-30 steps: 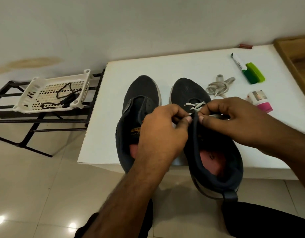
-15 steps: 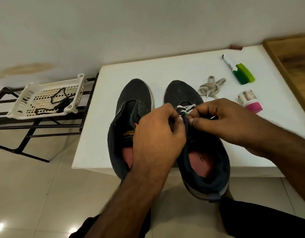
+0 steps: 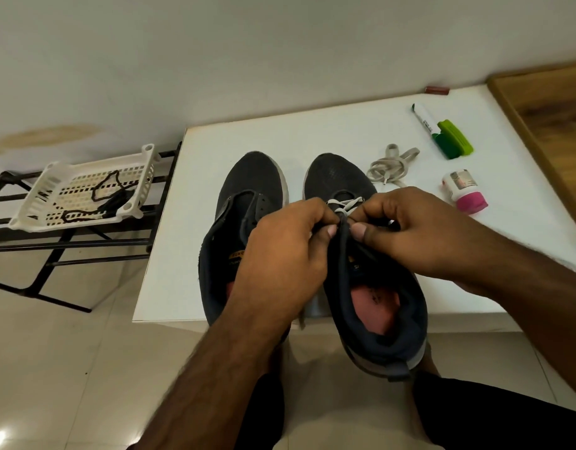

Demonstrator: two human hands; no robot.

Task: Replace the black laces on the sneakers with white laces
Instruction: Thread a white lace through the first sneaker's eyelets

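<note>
I see my left hand [image 3: 289, 241] and right hand [image 3: 406, 228] both pinching the white lace [image 3: 344, 205] over the right sneaker [image 3: 361, 254] on the table [image 3: 280, 138]. A hard tug could unthread it (heel overhangs the edge) or tip the shoe off.

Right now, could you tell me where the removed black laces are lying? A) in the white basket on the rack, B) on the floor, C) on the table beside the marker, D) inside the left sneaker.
A: the black laces lie in the white basket on the black rack, left of the table.
</note>
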